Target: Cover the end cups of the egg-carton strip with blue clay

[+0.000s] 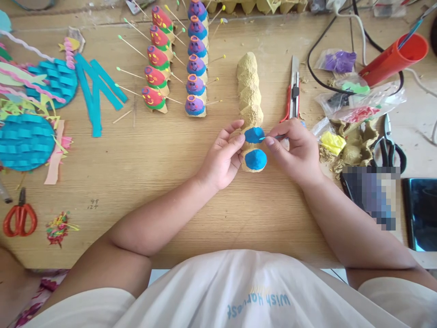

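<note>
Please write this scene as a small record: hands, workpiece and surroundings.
Left hand: touches left edge of egg-carton strip
Right hand: holds thin blue tool at second-nearest bump
Strip state: two nearest bumps blue, others bare
Farther off: red-green strip, purple-blue strip, both with faces
Right: retractable knife, yellow packet, black scissors
Left: red-handled scissors, woven blue discs

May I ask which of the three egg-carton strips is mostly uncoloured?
The rightmost strip, held by the left hand: only two bumps are blue, whereas the red strip and purple strip bear faces.
</note>
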`<action>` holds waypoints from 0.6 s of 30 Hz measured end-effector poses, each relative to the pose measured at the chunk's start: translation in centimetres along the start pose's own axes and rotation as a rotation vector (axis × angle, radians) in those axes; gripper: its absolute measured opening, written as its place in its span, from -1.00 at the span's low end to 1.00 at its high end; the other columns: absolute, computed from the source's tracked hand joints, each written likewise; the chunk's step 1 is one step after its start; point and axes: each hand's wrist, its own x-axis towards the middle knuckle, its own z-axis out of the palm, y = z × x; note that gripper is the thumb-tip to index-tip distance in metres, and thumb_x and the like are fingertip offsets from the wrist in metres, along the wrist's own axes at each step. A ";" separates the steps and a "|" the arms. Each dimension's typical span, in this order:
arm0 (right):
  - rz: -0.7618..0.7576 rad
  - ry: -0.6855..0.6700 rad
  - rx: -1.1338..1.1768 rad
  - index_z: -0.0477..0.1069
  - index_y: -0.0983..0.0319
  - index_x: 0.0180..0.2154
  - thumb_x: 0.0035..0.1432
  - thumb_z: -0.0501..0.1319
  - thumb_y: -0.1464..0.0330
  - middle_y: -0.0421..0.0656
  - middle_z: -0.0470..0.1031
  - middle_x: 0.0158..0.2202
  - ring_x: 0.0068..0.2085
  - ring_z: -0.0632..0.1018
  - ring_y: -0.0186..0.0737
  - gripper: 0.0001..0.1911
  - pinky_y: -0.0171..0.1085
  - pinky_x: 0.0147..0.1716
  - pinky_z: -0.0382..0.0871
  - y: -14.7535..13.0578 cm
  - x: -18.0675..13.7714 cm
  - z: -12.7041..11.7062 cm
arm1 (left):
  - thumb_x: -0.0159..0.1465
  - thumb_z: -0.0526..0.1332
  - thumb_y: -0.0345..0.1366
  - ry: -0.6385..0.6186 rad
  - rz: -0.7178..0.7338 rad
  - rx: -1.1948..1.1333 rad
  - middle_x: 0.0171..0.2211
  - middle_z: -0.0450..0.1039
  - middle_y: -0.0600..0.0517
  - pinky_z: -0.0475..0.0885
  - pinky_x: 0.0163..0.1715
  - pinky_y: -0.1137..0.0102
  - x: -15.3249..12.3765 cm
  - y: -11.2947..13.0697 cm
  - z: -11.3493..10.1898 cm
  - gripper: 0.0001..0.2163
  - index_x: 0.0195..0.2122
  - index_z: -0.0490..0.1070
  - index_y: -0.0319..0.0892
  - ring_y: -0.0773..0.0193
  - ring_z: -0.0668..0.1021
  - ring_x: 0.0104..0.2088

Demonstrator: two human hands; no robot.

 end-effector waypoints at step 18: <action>0.299 -0.151 0.385 0.43 0.08 -0.19 0.24 0.63 -0.03 -0.30 0.39 -0.40 -0.44 0.37 -0.32 -0.50 -0.32 -0.54 0.30 -0.7 0.0 0.2 | 0.44 0.52 -0.33 -0.031 -0.046 -0.045 -0.12 0.75 0.16 0.65 -0.11 0.44 0.0 0.0 -0.3 -0.66 0.18 0.57 0.06 0.30 0.80 -0.11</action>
